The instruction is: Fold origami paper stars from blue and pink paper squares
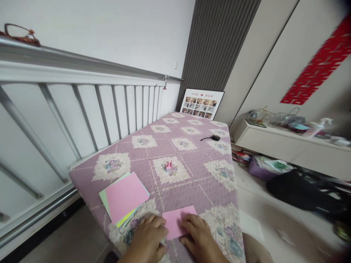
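Observation:
A pink sheet of paper [175,223], rectangular, lies flat on the patterned tablecloth close in front of me. At its left edge is my left hand [149,235], fingers loosely curved and thumb apart, the fingertips by the paper's edge. My right hand [201,235] grips the right end of the sheet, with fingers on top and the thumb near the lower edge. To the left lies a fanned stack of coloured paper [127,195], pink on top with green, yellow and blue edges showing. A small folded pink paper piece [169,166] sits farther up the table.
A black round object with a strap [215,137] lies near the table's right side. A white railing [87,113] runs along the left. Behind the table stands a photo board [203,104]. On the right, a low cabinet [290,146] holds glassware and a spray bottle [318,128].

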A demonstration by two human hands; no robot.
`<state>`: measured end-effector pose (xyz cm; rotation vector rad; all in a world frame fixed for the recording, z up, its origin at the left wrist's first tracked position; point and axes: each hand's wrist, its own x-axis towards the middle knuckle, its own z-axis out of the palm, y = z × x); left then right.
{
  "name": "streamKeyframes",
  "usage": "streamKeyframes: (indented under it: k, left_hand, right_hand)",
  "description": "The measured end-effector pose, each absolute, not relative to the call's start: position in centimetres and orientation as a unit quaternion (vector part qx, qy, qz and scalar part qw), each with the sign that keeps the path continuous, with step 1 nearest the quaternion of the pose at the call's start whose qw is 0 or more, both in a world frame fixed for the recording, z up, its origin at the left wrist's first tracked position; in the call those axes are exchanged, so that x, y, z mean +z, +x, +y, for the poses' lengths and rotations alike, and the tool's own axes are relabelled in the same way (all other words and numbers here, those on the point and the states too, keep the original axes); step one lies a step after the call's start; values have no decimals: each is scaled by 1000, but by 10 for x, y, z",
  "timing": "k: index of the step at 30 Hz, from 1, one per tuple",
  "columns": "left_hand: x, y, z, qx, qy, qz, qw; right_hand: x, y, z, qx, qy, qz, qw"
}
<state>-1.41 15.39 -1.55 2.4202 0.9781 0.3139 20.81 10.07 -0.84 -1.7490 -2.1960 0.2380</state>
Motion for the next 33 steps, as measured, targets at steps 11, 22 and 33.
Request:
streamKeyframes:
  k: [11,22,33]
  left_hand:
    - [-43,16,155,103,934,338,61]
    - [-38,39,135,-23,912,410,-7]
    - [-44,39,126,-44,888,458,15]
  right_hand:
    - [-40,217,111,2,-567,-804,179]
    - [-51,210,118,-113,-527,-826,165]
    - [-46,210,117,-87,-505,-843,163]
